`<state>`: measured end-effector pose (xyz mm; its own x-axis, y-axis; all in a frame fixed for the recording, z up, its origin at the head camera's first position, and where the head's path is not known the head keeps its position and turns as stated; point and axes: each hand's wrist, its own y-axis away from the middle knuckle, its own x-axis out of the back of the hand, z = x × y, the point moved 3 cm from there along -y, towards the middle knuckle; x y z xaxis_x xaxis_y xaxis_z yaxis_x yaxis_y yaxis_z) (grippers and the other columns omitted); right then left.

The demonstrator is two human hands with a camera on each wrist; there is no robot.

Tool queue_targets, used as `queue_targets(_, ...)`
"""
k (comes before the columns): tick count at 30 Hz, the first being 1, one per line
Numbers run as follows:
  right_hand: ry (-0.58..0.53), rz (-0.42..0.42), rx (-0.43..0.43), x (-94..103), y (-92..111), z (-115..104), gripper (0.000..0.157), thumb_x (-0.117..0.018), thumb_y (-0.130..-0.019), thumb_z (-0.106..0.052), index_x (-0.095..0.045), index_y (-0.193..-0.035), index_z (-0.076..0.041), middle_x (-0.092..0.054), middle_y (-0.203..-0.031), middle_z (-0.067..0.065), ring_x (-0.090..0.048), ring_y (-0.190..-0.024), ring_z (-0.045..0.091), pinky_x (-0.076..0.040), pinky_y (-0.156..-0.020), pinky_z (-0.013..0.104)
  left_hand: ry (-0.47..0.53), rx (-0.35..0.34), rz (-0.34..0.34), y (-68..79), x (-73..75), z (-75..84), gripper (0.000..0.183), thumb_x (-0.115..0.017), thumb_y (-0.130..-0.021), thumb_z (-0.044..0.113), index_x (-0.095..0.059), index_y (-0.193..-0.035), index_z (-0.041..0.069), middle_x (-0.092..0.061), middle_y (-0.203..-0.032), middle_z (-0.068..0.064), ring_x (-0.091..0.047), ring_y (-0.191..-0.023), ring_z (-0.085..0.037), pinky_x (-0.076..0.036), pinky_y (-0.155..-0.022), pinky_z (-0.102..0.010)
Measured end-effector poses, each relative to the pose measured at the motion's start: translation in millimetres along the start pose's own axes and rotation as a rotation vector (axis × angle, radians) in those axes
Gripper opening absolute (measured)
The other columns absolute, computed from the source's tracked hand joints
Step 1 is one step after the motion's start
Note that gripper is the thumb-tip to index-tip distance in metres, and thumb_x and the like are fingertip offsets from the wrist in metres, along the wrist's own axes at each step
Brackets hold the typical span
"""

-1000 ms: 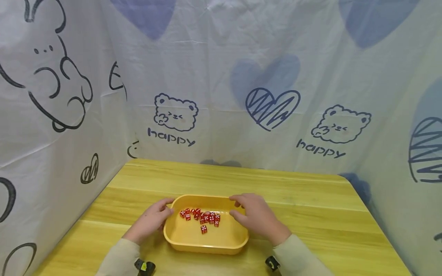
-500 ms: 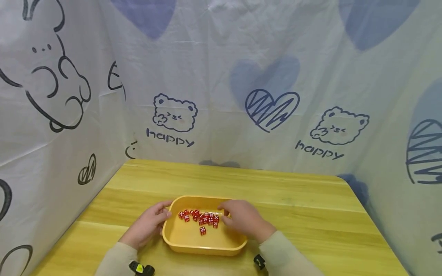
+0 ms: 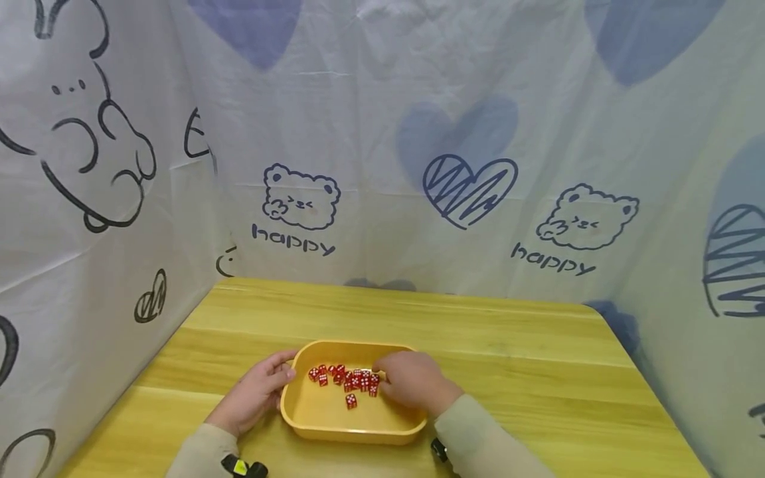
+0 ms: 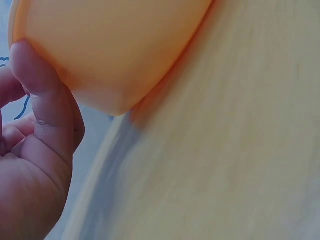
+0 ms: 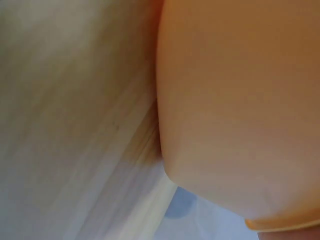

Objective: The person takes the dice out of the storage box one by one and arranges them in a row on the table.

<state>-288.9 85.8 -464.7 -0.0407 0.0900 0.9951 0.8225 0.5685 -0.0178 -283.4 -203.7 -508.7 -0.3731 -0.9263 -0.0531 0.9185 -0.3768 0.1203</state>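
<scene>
A yellow plastic tray (image 3: pixel 335 417) stands on the table, with several red dice with white pips (image 3: pixel 356 380) lying mostly toward its far side. One die (image 3: pixel 350 401) lies apart, nearer the front. My left hand (image 3: pixel 254 392) holds the tray's left end. In the left wrist view its thumb (image 4: pixel 35 67) presses the tray rim, with the other fingers behind. My right hand (image 3: pixel 415 382) reaches over the right end into the tray, its fingertips beside the rightmost dice. Whether they touch or pinch a die is hidden. The right wrist view shows mainly the tray's outer wall (image 5: pixel 240 100).
The wooden table (image 3: pixel 508 358) extends around the tray. White cloth with printed hearts and bears (image 3: pixel 370 245) hangs behind the table and along both sides.
My right hand has moved left and down into the tray, up to the dice at the right of the group. The left hand stays at the tray's left end, and the dice look unmoved.
</scene>
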Motion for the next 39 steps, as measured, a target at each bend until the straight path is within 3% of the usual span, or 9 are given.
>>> queue_targets(15,0.025,-0.014,0.027,-3.1,2,-2,0.022,-0.072,-0.092,-0.032,-0.077,-0.114,-0.033,-0.073,-0.103,-0.015,-0.067,-0.088,0.011,-0.053,-0.07,0.034,-0.01,-0.002,0.003,1.0,0.1,-0.7,0.055,-0.05,-0.107,0.013,-0.028,-0.155,-0.003,-0.053,-0.108,-0.019,-0.058,-0.081,-0.019,-0.054,-0.061,-0.027)
queue_targets(23,-0.049,0.008,0.01,-5.4,2,2,0.024,-0.069,-0.094,-0.033,-0.076,-0.116,-0.035,-0.073,-0.105,-0.014,-0.064,-0.086,0.008,-0.049,-0.065,0.03,-0.005,0.001,0.01,1.6,0.2,-1.9,0.057,-0.051,-0.107,0.015,-0.028,-0.156,-0.002,-0.053,-0.109,-0.019,-0.057,-0.079,-0.018,-0.053,-0.06,-0.025)
queue_targets(26,-0.071,0.018,0.013,-3.6,4,2,0.022,-0.07,-0.094,-0.034,-0.076,-0.115,-0.034,-0.073,-0.106,-0.014,-0.066,-0.09,0.009,-0.052,-0.07,0.032,0.002,-0.008,0.011,1.8,-0.3,-1.5,0.057,-0.052,-0.107,0.016,-0.028,-0.156,-0.002,-0.053,-0.109,-0.019,-0.057,-0.077,-0.016,-0.053,-0.059,-0.024)
queue_targets(33,-0.137,0.084,0.04,-2.0,4,4,0.024,-0.07,-0.094,-0.04,-0.076,-0.116,-0.03,-0.07,-0.096,-0.016,-0.059,-0.08,0.004,-0.052,-0.075,0.031,0.022,-0.009,0.003,2.5,-1.9,-0.5,0.059,-0.053,-0.106,0.015,-0.026,-0.156,-0.004,-0.053,-0.112,-0.02,-0.059,-0.08,-0.018,-0.055,-0.062,-0.026)
queue_targets(39,-0.229,0.193,0.08,5.4,13,6,0.023,-0.066,-0.099,-0.029,-0.075,-0.119,-0.023,-0.063,-0.086,-0.017,-0.054,-0.069,0.004,-0.048,-0.068,0.025,0.033,0.003,0.01,1.8,-0.8,-1.8,0.056,-0.051,-0.107,0.014,-0.028,-0.155,-0.004,-0.053,-0.11,-0.019,-0.059,-0.08,-0.018,-0.056,-0.062,-0.027)
